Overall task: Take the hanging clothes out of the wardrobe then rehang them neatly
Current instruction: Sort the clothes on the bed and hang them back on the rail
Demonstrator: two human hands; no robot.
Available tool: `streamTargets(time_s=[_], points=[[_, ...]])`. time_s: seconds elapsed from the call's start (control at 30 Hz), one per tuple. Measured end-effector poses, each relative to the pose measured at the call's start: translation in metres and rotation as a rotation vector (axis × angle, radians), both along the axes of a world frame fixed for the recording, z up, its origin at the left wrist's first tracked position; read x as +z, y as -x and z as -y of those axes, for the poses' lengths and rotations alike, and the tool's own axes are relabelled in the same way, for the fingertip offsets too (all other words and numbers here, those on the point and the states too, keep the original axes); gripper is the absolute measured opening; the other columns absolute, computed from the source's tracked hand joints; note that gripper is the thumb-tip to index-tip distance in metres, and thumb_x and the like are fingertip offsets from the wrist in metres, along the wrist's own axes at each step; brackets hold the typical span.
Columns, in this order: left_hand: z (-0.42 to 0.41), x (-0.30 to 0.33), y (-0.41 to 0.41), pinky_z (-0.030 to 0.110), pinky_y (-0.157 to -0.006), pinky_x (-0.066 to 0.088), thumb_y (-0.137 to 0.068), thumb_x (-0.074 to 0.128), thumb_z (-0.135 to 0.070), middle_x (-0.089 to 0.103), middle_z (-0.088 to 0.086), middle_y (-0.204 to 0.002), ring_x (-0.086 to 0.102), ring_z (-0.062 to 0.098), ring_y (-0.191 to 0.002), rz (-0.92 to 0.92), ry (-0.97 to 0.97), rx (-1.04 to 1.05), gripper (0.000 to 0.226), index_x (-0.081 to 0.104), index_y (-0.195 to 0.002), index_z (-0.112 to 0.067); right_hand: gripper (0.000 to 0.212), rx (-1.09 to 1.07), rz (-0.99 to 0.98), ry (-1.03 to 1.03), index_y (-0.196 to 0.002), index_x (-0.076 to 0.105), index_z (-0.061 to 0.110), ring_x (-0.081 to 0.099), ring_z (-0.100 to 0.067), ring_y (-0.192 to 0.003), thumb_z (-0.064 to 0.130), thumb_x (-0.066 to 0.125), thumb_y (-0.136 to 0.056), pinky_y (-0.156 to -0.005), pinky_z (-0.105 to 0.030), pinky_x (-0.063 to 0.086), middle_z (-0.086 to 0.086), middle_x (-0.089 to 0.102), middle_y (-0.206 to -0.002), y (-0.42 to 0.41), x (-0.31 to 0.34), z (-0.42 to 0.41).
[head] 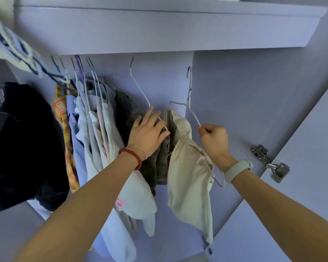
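Lilac wardrobe (235, 76) holds our hanging clothes. Our left hand (148, 133) lies flat, fingers straight, on a grey-brown garment (159, 163). Just right of it, our right hand (214, 138) pinches a white wire hanger (192, 110) carrying a cream garment (189, 176). More clothes (89, 129) hang left of both hands.

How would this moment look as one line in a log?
left hand: flat on grey garment | right hand: pinching white hanger | cream garment: on that hanger
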State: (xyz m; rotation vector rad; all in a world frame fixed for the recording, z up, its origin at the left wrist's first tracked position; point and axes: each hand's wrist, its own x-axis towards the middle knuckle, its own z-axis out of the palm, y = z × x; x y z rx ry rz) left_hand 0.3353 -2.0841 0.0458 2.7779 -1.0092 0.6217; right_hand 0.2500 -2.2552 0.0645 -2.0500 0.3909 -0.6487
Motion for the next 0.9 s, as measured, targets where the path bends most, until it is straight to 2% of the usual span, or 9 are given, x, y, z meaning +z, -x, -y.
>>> streamTargets(time_s=[0.07,0.13,0.3,0.4,0.47,0.6,0.7,0.8,0.9], points=[[-0.011,-0.004,0.0,0.051,-0.108,0.028,-0.092,0.05,-0.035,0.035,0.012,-0.146,0.015,0.029,-0.142,-0.018,0.082,-0.048,0.038,0.053,-0.122,-0.011,0.042,-0.012,0.028,0.031,-0.047,0.043,0.005,0.025,-0.012,-0.039,0.007,0.051,-0.088,-0.047,-0.026,0.02,0.005,0.025,-0.037,-0.006,0.002,-0.002],[-0.023,-0.008,0.003,0.053,-0.103,0.036,-0.089,0.058,-0.03,0.036,0.016,-0.145,0.02,0.033,-0.14,-0.058,0.16,-0.076,0.037,0.056,-0.116,-0.006,0.047,-0.012,0.046,0.104,-0.045,0.03,0.013,0.021,-0.013,-0.042,0.006,0.05,-0.087,-0.044,-0.025,0.02,-0.001,0.022,-0.044,-0.014,0.008,-0.008],[-0.037,-0.01,0.016,0.031,-0.071,0.045,-0.091,0.055,-0.024,0.013,0.008,-0.155,0.05,0.031,-0.119,-0.203,0.436,0.057,0.028,0.046,-0.111,-0.006,0.046,-0.011,0.098,0.208,-0.045,0.027,0.01,0.023,-0.025,-0.06,0.007,0.047,-0.087,-0.055,-0.031,0.023,-0.005,0.021,-0.046,-0.036,0.027,-0.024],[-0.041,-0.013,0.018,0.032,-0.091,0.042,-0.094,0.049,-0.02,0.012,0.006,-0.155,0.029,0.026,-0.137,-0.231,0.517,0.055,0.032,0.042,-0.123,-0.005,0.048,-0.003,0.126,0.238,-0.046,0.02,0.016,0.023,-0.024,-0.061,0.006,0.045,-0.086,-0.055,-0.031,0.024,-0.003,0.02,-0.046,-0.057,0.04,-0.041],[-0.044,-0.015,0.019,0.026,-0.105,0.025,-0.096,0.044,-0.019,0.008,0.006,-0.156,0.01,0.023,-0.143,-0.221,0.497,0.037,0.046,0.032,-0.139,-0.006,0.046,-0.012,0.119,0.216,-0.047,0.02,0.016,0.023,-0.024,-0.061,0.004,0.044,-0.084,-0.054,-0.03,0.025,-0.003,0.02,-0.047,-0.071,0.048,-0.054],[-0.046,-0.017,0.019,0.028,-0.111,0.016,-0.098,0.037,-0.02,0.004,0.004,-0.156,0.002,0.021,-0.143,-0.244,0.433,0.055,0.055,0.012,-0.147,-0.011,0.044,0.027,0.058,0.161,-0.046,0.023,0.016,0.03,-0.024,-0.061,0.002,0.041,-0.083,-0.057,-0.027,0.027,-0.002,0.023,-0.049,-0.1,0.051,-0.07],[-0.043,-0.014,0.022,0.029,-0.109,0.026,-0.098,0.037,-0.018,0.01,0.003,-0.156,0.012,0.02,-0.142,-0.276,0.472,0.057,0.059,0.005,-0.147,-0.013,0.04,0.12,-0.041,0.091,-0.049,0.029,0.015,0.044,-0.024,-0.07,0.008,0.041,-0.087,-0.063,-0.026,0.032,-0.005,0.038,-0.059,-0.121,0.048,-0.078],[-0.039,-0.014,0.025,0.026,-0.091,0.041,-0.097,0.041,-0.018,0.041,0.01,-0.142,0.05,0.026,-0.117,-0.41,0.656,0.11,0.063,0.004,-0.148,-0.017,0.042,0.22,-0.098,0.067,-0.051,0.034,0.018,0.046,-0.021,-0.077,0.015,0.043,-0.091,-0.069,-0.024,0.034,-0.01,0.046,-0.076,-0.13,0.038,-0.084],[-0.038,-0.017,0.025,0.038,-0.101,0.04,-0.097,0.041,-0.021,0.046,0.024,-0.134,0.05,0.035,-0.117,-0.507,0.738,0.155,0.058,0.013,-0.147,-0.02,0.041,0.343,-0.106,-0.032,-0.055,0.043,0.024,0.045,-0.019,-0.073,0.022,0.041,-0.096,-0.07,-0.025,0.035,-0.002,0.047,-0.069,-0.126,0.027,-0.091]])
